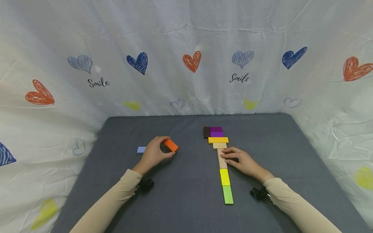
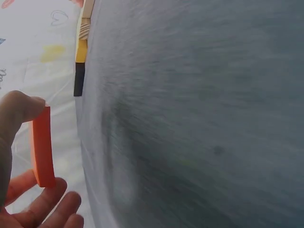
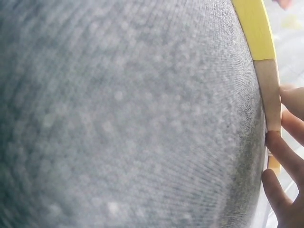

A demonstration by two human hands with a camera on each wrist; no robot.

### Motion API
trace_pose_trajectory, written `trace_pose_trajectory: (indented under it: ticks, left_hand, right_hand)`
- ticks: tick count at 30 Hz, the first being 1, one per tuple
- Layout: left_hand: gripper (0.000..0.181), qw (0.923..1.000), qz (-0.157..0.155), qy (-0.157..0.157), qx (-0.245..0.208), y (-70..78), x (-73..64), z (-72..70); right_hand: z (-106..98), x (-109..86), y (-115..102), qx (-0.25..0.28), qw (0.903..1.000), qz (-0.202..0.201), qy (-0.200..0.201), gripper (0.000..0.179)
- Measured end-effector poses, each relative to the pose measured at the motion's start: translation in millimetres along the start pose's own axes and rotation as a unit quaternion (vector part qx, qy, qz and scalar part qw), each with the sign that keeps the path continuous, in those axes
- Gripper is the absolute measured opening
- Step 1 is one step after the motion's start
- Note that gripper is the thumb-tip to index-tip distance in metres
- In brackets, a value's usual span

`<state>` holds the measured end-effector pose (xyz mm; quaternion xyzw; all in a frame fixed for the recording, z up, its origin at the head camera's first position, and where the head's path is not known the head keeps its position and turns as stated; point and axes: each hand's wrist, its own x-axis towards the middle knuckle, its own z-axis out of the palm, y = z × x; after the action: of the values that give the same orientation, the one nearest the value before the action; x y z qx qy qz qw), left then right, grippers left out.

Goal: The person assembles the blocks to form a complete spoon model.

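Observation:
My left hand [image 1: 153, 152] pinches an orange rectangular block [image 1: 171, 145] between thumb and fingertips. In the left wrist view the orange block [image 2: 43, 147] is held by its two ends, above the table. My right hand [image 1: 244, 161] rests its fingertips on a plain wooden block [image 1: 221, 160], part of a line of flat blocks. Toward me that line continues with a yellow block [image 1: 224, 177] and a green block [image 1: 228, 194]. Beyond it lie thin pale wooden strips [image 1: 219, 146], a yellow-orange block [image 1: 218, 140], purple blocks [image 1: 217, 131] and a dark brown block [image 1: 206, 132].
A light blue block [image 1: 141, 149] lies on the dark grey tabletop [image 1: 186, 200], partly behind my left hand. A white curtain [image 1: 163, 87] printed with hearts hangs behind the table and along its sides. Each wrist carries a small black camera [image 1: 256, 193].

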<state>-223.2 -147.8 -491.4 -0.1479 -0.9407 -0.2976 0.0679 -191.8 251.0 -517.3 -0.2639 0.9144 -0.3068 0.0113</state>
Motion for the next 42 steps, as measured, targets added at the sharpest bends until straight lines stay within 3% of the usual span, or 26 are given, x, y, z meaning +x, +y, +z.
trace_pose_trajectory:
  ticks: [16, 26, 33, 42]
  left_hand:
    - [0.069, 0.9962, 0.075, -0.021, -0.040, 67.5, 82.5, 49.5]
    - [0.062, 0.9882, 0.140, -0.059, 0.021, 109.7, 120.7, 83.1]
    - [0.062, 0.9854, 0.152, -0.077, 0.004, 125.0, 138.6, 102.6]
    - [0.062, 0.9855, 0.142, -0.093, 0.000, 128.9, 152.9, 125.2]
  right_hand:
    - [1, -0.4, 1, 0.005, 0.9999, -0.008, 0.008, 0.033]
    - [3, -0.1, 3, 0.010, 0.9999, -0.006, 0.003, 0.034]
    - [2, 0.5, 5, 0.012, 0.9997, -0.021, 0.007, 0.034]
    - [0, 0.0, 3, 0.013, 0.9995, -0.027, 0.012, 0.035]
